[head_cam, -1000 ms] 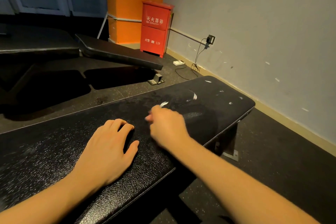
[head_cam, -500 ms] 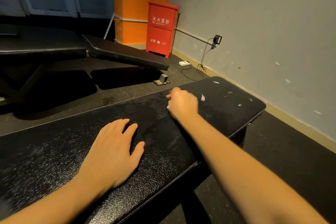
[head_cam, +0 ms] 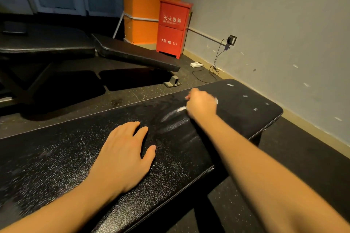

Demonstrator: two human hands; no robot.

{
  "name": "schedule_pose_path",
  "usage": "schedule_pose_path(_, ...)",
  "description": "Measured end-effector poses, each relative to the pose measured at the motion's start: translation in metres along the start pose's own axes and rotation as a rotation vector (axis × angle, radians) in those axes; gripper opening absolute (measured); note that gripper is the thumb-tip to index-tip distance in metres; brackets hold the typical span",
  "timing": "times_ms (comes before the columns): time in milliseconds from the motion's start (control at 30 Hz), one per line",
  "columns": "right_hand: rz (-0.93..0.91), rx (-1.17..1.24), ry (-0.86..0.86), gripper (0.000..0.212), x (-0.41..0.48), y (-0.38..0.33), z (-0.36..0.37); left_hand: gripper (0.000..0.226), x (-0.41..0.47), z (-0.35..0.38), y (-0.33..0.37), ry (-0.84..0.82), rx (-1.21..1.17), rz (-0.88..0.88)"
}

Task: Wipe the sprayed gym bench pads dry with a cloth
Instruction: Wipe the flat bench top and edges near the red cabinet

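A black textured bench pad (head_cam: 62, 159) runs across the view, speckled with shiny droplets near me and with a smeared streak by its middle. My left hand (head_cam: 123, 157) rests flat on the pad, fingers straight. Farther along, my right hand (head_cam: 201, 104) is curled round a small white cloth (head_cam: 217, 101). The cloth is pressed to the pad, and only its edges show past the fist. A few white flecks lie on the pad's far end (head_cam: 255, 108).
A second black bench (head_cam: 132, 54) stands behind on the dark rubber floor. A red fire-extinguisher box (head_cam: 173, 28) stands against an orange pillar. A charger and its cable (head_cam: 216, 62) hang from a socket on the grey wall at the right.
My right hand with the cloth has slid away from me along the pad toward its far end, leaving a smeared streak. My left hand stays flat in place.
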State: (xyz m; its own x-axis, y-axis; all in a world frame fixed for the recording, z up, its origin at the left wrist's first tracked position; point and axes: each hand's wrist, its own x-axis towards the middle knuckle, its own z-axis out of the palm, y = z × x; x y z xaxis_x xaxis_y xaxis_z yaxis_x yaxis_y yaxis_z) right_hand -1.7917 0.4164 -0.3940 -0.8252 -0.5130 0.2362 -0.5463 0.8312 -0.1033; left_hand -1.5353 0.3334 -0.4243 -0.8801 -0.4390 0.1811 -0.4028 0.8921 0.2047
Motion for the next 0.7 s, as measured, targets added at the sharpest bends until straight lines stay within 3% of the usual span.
schedule_pose_path(67,-0.171,0.104,-0.066,0.019,-0.031,-0.039,-0.001,0.077,-0.001,-0.001,-0.001,0.004,-0.008,-0.003)
schedule_pose_path(167,-0.379,0.037,-0.114,0.012,-0.075,-0.042,-0.009,0.081,0.001,-0.001,-0.001,0.004,-0.016,-0.004)
schedule_pose_path(333,-0.067,-0.142,-0.025,0.02,-0.024,0.039,-0.018,0.077,-0.001,0.001,-0.002,0.012,-0.031,0.0)
schedule_pose_path(433,0.07,-0.119,0.005,0.022,0.003,0.029,-0.011,0.073,0.0,0.001,-0.001,0.008,-0.028,-0.004)
schedule_pose_path(500,-0.017,-0.005,-0.027,0.026,-0.008,-0.013,-0.005,0.073,-0.001,0.0,-0.001,-0.006,-0.027,0.0)
schedule_pose_path(567,-0.235,0.049,-0.107,0.023,-0.043,-0.051,-0.002,0.076,-0.003,-0.003,-0.001,-0.001,-0.024,-0.002)
schedule_pose_path(633,-0.384,0.027,-0.124,0.02,-0.067,-0.051,-0.005,0.076,-0.003,-0.004,-0.001,0.004,-0.017,0.0)
schedule_pose_path(700,-0.312,-0.077,-0.088,0.02,-0.058,-0.016,-0.014,0.074,-0.003,-0.001,-0.002,0.01,-0.016,0.002)
